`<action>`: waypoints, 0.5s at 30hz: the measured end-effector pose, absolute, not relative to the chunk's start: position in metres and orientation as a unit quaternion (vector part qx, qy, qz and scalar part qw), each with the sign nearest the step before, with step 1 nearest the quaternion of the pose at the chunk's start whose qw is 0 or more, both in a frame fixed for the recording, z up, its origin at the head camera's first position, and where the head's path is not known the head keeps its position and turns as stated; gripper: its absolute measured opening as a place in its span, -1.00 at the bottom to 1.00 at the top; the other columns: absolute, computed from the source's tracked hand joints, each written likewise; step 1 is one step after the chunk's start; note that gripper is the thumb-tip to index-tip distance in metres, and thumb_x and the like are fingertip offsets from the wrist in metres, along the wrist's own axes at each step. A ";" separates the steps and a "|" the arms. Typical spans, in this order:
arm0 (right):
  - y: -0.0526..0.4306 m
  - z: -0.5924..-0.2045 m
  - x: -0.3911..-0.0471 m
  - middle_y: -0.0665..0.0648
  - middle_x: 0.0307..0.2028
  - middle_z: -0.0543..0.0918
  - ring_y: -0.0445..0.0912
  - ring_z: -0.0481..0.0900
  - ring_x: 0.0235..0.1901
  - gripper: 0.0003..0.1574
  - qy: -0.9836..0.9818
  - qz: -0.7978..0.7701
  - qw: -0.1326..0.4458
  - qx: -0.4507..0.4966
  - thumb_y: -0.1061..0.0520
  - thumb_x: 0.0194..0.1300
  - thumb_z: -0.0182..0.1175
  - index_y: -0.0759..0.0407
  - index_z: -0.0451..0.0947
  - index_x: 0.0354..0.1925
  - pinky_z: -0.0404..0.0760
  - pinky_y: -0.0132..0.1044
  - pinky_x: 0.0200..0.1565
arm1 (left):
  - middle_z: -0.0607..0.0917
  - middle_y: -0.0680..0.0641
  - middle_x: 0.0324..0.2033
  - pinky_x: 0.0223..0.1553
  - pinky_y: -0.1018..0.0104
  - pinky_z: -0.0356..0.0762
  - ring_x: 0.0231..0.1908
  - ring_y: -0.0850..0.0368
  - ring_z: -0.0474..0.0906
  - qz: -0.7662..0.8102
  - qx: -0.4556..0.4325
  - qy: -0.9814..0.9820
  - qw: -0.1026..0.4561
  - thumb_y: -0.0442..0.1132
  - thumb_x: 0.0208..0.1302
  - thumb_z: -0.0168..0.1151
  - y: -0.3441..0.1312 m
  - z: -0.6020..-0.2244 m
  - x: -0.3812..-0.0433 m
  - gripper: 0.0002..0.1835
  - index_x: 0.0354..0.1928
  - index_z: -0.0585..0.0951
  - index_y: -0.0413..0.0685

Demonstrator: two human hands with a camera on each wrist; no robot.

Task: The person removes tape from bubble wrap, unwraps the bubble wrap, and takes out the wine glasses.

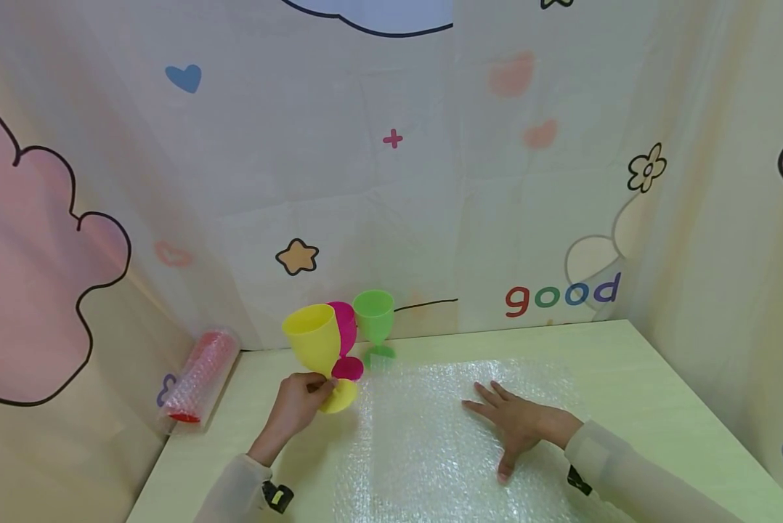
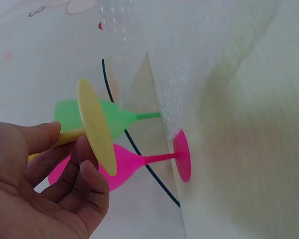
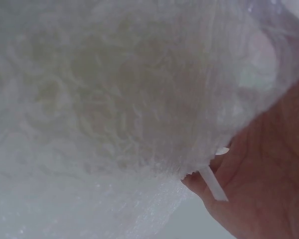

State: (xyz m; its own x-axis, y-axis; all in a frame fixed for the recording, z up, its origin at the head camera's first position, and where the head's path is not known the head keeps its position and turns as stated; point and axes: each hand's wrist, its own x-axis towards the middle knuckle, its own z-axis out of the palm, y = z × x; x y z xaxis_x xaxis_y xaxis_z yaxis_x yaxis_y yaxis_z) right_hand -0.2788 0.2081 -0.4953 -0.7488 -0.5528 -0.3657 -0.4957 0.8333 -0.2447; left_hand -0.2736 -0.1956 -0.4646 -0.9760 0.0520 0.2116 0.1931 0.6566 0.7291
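Yellow cup (image 1: 311, 337) being pinched aloft by left hand (image 1: 296, 404); bubble wrap (image 1: 424, 436) being touched by spread, empty right hand (image 1: 517, 423); wrapping seemingly being readied, cup-lowering likely being called for

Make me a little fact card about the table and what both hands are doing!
left hand: pinches the yellow goblet by its stem, tilted
right hand: fingers spread on bubble wrap
pink goblet: upright, partly behind yellow in the head view
green goblet: upright, beside pink
wrapped bundle: red inside, at the table's left
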 end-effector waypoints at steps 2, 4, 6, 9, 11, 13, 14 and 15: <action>0.208 -0.495 -0.279 0.23 0.58 -0.20 0.33 -0.25 0.54 0.63 0.932 -0.066 0.216 -0.283 -0.45 -0.38 0.52 -0.11 -0.07 0.55 0.13 0.35 0.39 | 0.70 -0.02 -0.54 -0.45 0.41 0.42 -0.48 0.17 0.42 -0.407 -0.060 -0.907 0.092 -0.19 0.26 0.34 -0.200 -0.467 -0.276 -0.82 -0.42 0.74 -0.15; 0.208 -0.496 -0.279 0.22 0.58 -0.21 0.32 -0.25 0.54 0.63 0.932 -0.064 0.216 -0.284 -0.46 -0.38 0.52 -0.11 -0.07 0.55 0.12 0.35 0.40 | 0.72 -0.04 -0.52 -0.44 0.40 0.45 -0.47 0.17 0.44 -0.403 -0.054 -0.908 0.100 -0.18 0.25 0.35 -0.203 -0.469 -0.278 -0.81 -0.42 0.74 -0.16; 0.209 -0.497 -0.280 0.23 0.58 -0.21 0.33 -0.24 0.54 0.64 0.932 -0.062 0.215 -0.285 -0.46 -0.38 0.52 -0.11 -0.08 0.55 0.13 0.34 0.40 | 0.73 -0.05 -0.51 -0.43 0.40 0.47 -0.47 0.17 0.46 -0.399 -0.052 -0.909 0.107 -0.19 0.24 0.35 -0.207 -0.471 -0.279 -0.82 -0.42 0.75 -0.17; 0.209 -0.498 -0.280 0.22 0.58 -0.21 0.32 -0.25 0.54 0.64 0.933 -0.059 0.215 -0.283 -0.47 -0.39 0.51 -0.12 -0.08 0.55 0.13 0.33 0.40 | 0.75 -0.07 -0.49 -0.42 0.40 0.49 -0.47 0.16 0.49 -0.392 -0.049 -0.912 0.113 -0.21 0.23 0.36 -0.212 -0.474 -0.281 -0.82 -0.40 0.75 -0.19; 0.209 -0.498 -0.280 0.22 0.58 -0.21 0.32 -0.25 0.54 0.64 0.933 -0.060 0.215 -0.282 -0.47 -0.39 0.51 -0.13 -0.08 0.55 0.14 0.33 0.40 | 0.75 -0.08 -0.48 -0.40 0.39 0.50 -0.47 0.16 0.50 -0.387 -0.046 -0.914 0.114 -0.21 0.22 0.36 -0.215 -0.477 -0.283 -0.83 -0.39 0.76 -0.20; 0.210 -0.499 -0.280 0.21 0.58 -0.21 0.32 -0.25 0.54 0.64 0.933 -0.061 0.216 -0.280 -0.47 -0.39 0.52 -0.14 -0.08 0.55 0.14 0.34 0.40 | 0.75 -0.08 -0.49 -0.39 0.37 0.50 -0.47 0.15 0.50 -0.382 -0.040 -0.917 0.112 -0.21 0.22 0.36 -0.219 -0.479 -0.285 -0.83 -0.39 0.75 -0.20; 0.210 -0.499 -0.280 0.21 0.58 -0.21 0.31 -0.25 0.54 0.64 0.933 -0.061 0.217 -0.280 -0.47 -0.39 0.51 -0.15 -0.08 0.55 0.14 0.34 0.39 | 0.75 -0.08 -0.49 -0.38 0.35 0.49 -0.47 0.14 0.50 -0.379 -0.038 -0.918 0.111 -0.20 0.22 0.36 -0.221 -0.480 -0.286 -0.83 -0.38 0.75 -0.20; 0.210 -0.499 -0.280 0.21 0.58 -0.21 0.31 -0.25 0.54 0.64 0.933 -0.061 0.217 -0.280 -0.47 -0.39 0.52 -0.15 -0.08 0.55 0.14 0.34 0.39 | 0.74 -0.08 -0.50 -0.37 0.34 0.50 -0.46 0.14 0.51 -0.375 -0.035 -0.920 0.111 -0.20 0.22 0.36 -0.223 -0.482 -0.287 -0.83 -0.38 0.74 -0.19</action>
State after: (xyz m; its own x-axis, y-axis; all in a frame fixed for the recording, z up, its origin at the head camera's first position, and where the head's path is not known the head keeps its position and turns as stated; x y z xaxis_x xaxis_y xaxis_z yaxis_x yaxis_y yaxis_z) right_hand -0.2805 0.2096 -0.4995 -0.7498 -0.5482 -0.3706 -0.4954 0.8363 -0.2348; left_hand -0.2870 -0.2232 -0.4820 -0.9727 -0.0183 0.2314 0.1486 0.7165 0.6816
